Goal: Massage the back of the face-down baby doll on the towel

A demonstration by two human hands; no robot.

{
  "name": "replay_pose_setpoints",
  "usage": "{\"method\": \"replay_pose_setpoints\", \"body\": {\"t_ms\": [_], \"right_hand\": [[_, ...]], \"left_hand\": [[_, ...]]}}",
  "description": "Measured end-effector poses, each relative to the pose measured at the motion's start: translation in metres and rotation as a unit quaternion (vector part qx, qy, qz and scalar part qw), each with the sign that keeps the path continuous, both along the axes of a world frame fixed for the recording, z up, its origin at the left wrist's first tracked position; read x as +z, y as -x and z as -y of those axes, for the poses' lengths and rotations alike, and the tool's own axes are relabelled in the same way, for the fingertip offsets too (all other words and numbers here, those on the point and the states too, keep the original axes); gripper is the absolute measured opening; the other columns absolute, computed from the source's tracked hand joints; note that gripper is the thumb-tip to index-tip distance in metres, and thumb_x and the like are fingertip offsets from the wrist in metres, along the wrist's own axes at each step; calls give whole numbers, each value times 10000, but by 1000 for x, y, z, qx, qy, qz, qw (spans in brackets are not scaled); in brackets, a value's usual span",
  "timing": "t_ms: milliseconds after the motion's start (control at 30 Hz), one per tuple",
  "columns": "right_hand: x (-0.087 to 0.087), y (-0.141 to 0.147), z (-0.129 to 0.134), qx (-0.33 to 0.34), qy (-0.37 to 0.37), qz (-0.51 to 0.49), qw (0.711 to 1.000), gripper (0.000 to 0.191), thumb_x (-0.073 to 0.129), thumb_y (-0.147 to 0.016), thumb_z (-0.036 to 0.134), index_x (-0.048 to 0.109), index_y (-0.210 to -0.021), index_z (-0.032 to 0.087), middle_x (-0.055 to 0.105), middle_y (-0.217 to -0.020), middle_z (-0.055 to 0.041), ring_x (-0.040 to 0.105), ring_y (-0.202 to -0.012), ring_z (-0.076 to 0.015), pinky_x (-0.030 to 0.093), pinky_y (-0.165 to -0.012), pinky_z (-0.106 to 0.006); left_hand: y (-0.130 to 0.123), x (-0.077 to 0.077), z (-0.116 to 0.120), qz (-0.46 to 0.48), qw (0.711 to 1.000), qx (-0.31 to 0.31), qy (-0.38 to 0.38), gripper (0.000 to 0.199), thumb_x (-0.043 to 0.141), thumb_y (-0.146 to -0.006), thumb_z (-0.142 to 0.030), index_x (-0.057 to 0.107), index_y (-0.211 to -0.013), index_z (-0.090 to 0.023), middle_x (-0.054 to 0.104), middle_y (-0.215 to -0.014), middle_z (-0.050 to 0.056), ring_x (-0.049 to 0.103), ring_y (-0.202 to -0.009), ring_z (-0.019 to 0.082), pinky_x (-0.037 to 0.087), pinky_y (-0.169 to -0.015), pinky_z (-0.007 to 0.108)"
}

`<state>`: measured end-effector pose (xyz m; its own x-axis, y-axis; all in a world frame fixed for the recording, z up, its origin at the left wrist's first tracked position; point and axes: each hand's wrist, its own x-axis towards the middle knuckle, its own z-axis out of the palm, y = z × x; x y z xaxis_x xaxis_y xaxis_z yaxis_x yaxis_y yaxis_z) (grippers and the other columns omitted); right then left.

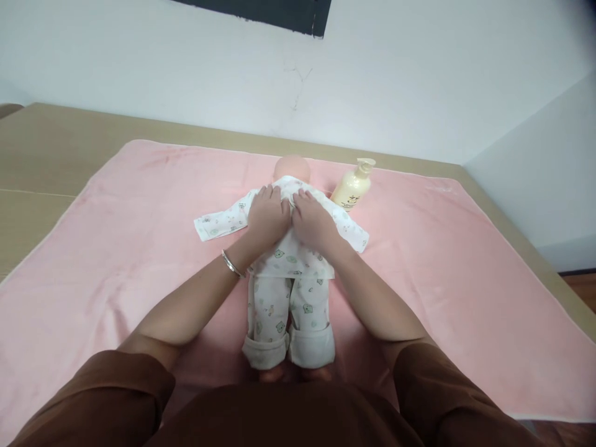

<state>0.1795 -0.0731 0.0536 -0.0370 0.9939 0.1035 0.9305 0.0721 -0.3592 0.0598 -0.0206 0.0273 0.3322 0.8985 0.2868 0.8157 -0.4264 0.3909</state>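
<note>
Keeping both hands level and the pressure even is judged to be what this step calls for. The bare left hand and the bare right hand are laid side by side, fingers extended and apparently nothing grasped, on the upper part of the white, leaf-and-animal-printed cloth shirt. It is worn by the bald, pinkish baby doll, which is stretched out mid-blanket, feet toward the person, on the soft pink fabric blanket. Wrinkles should be smoothed outward gently, without the shirt being dragged. Care is advised around the cream plastic pump bottle, placed just beside the right-hand sleeve, where it could be knocked.
</note>
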Motion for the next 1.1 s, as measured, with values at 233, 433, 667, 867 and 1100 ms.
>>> {"method": "replay_pose_setpoints", "body": {"t_ms": [233,433,667,867,1100], "right_hand": [[-8,-16,-19,-38,0,-24,999,650,333,-1033,362,341,-1572,-1,315,-1662,-211,237,-1580,-345,205,-1300,-514],[16,2,11,-47,18,65,997,423,304,-1019,296,613,-1232,101,686,-1255,-198,623,-1215,-346,506,-1007,-479],[2,-24,-18,-48,23,-13,999,593,315,-1013,354,421,-1477,0,421,-1592,-242,377,-1506,-347,353,-1213,-499],[3,-12,-5,-24,6,41,999,498,287,-1024,276,509,-1375,1,525,-1500,-245,434,-1454,-339,333,-1221,-474],[14,-6,5,-38,22,38,998,430,266,-1043,308,613,-1209,116,666,-1296,-185,596,-1257,-320,483,-1059,-451]], "left_hand": [[-3,4,16,-38,999,-7,-30,495,305,-996,-201,569,-1346,28,570,-1450,281,495,-1419,359,387,-1209,518],[7,12,-1,-91,992,-81,-42,433,312,-983,-197,671,-1157,-29,660,-1299,257,570,-1309,361,409,-1165,546],[-8,22,43,-168,985,-21,-20,546,337,-1001,-171,446,-1455,113,479,-1514,334,454,-1454,406,342,-1215,535],[-1,29,27,-114,993,-14,-1,466,348,-1022,-265,658,-1237,8,653,-1326,260,573,-1320,369,403,-1171,508],[6,13,-3,-53,998,-18,19,575,319,-1047,-365,490,-1457,0,489,-1551,245,409,-1500,353,288,-1263,550]]}}
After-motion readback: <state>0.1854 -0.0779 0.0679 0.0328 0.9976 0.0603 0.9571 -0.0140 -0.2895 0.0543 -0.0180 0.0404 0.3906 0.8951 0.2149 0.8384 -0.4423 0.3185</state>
